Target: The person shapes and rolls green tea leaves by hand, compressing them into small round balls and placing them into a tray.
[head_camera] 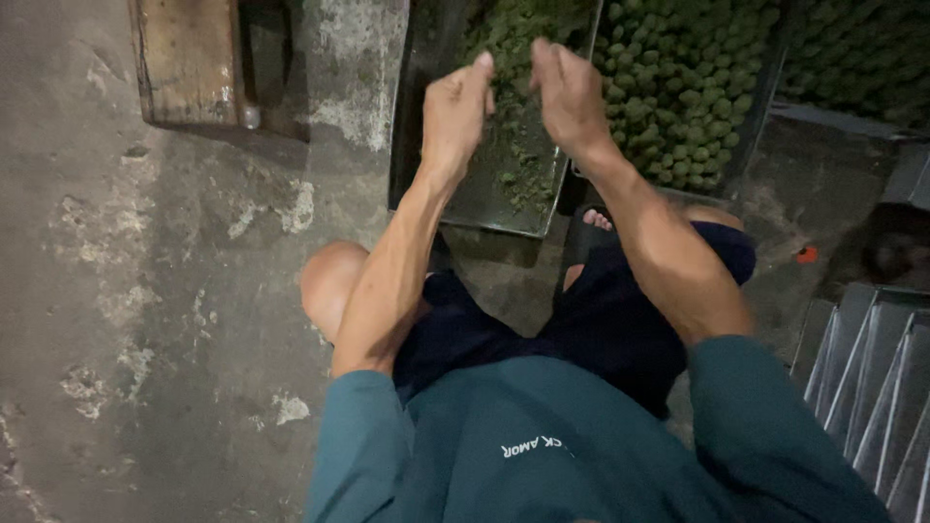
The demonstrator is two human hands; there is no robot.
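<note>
My left hand [453,108] and my right hand [570,97] are raised close together above a metal tray [484,203] that holds a loose green mixture [518,155]. The fingertips of both hands are pinched and nearly meet. Whether something small lies between them I cannot tell. Just right of this tray stands a second tray [746,126] filled with several small green balls [678,87]. I sit low on the concrete floor with bare knees, in dark shorts and a teal shirt.
A wooden board [189,58] lies at the upper left on the stained concrete floor [145,291]. A stack of empty metal trays [872,378] stands at the lower right. More green balls [857,48] fill the upper right corner. A small orange object [806,255] lies on the floor.
</note>
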